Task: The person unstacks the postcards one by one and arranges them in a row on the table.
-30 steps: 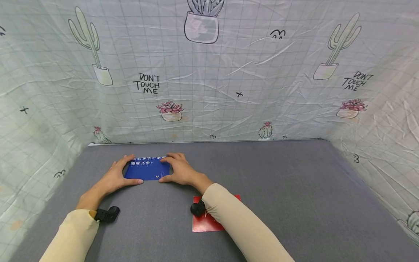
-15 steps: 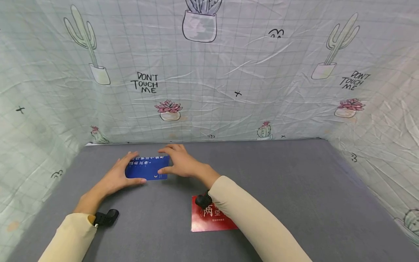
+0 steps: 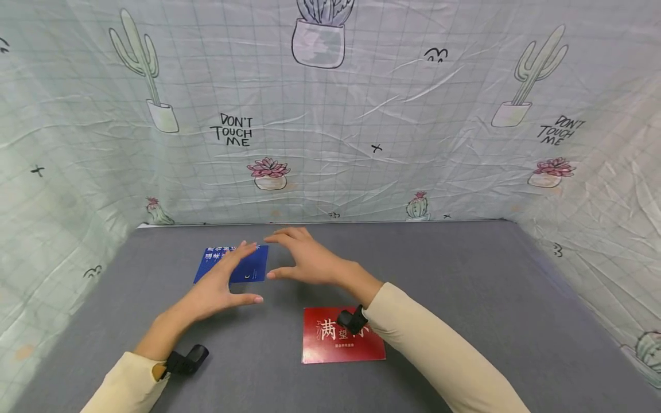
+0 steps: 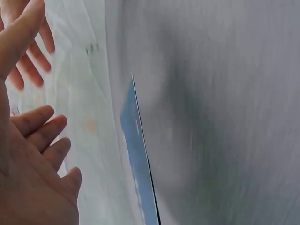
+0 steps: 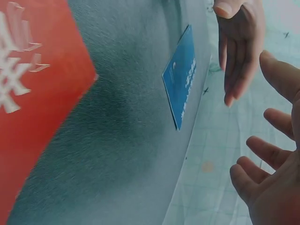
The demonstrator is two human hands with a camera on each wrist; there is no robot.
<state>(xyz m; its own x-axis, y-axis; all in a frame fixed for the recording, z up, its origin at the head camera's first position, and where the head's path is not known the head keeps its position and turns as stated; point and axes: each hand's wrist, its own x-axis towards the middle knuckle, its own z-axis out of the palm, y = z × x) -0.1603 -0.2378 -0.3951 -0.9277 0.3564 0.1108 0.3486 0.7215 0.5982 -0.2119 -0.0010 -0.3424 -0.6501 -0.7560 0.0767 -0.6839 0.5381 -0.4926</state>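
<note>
A blue card with white characters lies flat near the back left of the grey table. My left hand, fingers spread and holding nothing, hovers in front of it and covers part of it in the head view. To the card's right, my right hand is raised above the table with thumb and fingers apart, also holding nothing. Nearer to me, under the right wrist, lies a red card with white characters. In the right wrist view both the red card and the blue card show, with the left hand beyond.
The grey table ends at the back against a hanging pale cloth printed with cacti, which also rises on both sides. Each wrist wears a black camera, the left one close to the table.
Both hands have come away from the blue card's edges and moved right, the left also toward me. The blue card stays at the back left. More of the red card is uncovered.
</note>
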